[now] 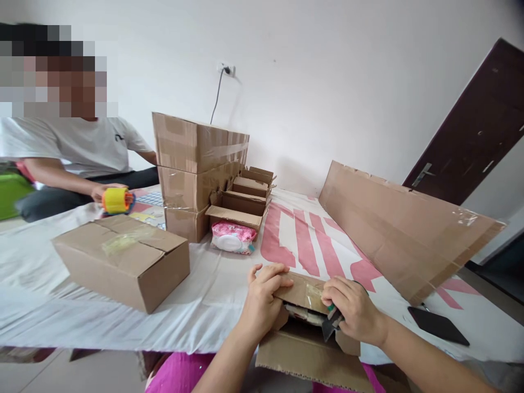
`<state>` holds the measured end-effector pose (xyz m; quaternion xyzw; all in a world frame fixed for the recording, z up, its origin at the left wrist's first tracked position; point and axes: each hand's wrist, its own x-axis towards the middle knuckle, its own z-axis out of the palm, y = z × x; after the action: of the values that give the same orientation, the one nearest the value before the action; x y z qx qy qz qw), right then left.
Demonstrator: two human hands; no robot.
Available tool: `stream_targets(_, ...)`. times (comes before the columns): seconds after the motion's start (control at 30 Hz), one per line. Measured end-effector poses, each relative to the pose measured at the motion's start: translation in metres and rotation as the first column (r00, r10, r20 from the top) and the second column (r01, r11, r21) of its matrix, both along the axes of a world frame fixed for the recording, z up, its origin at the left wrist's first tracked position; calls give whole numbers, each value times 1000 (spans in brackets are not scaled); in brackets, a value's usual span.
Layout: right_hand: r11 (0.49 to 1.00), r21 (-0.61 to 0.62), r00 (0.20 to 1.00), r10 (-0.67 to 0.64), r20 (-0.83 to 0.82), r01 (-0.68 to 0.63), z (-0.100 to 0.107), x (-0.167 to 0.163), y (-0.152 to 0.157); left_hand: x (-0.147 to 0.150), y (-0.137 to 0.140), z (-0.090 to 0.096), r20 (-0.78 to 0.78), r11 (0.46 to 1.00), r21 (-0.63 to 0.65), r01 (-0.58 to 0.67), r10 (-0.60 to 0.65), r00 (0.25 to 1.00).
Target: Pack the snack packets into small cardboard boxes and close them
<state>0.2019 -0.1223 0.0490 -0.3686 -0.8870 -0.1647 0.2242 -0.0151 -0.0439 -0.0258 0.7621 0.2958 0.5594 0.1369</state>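
In front of me a small cardboard box lies with its near flap folded down toward my lap. Its inside is mostly in shadow, with something pale under the upper edge. My left hand is closed over the left edge and upper panel of the box. Closed at the right of the opening, my right hand grips a dark tool with a green part, mostly covered by the fingers. Its kind is not clear. Beyond my hands, a pink pack of wet wipes leans near some open cartons.
A taped carton sits at left; stacked cartons and open cartons stand behind. A large cardboard sheet leans at right near a black phone-like slab. Another person holds a yellow tape roll.
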Motion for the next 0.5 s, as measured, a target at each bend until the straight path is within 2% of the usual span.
stream_targets(0.5,997,-63,999,32,6,-32,1,4,-2,-1,2,-2,32,1000,-12,29,-28,999)
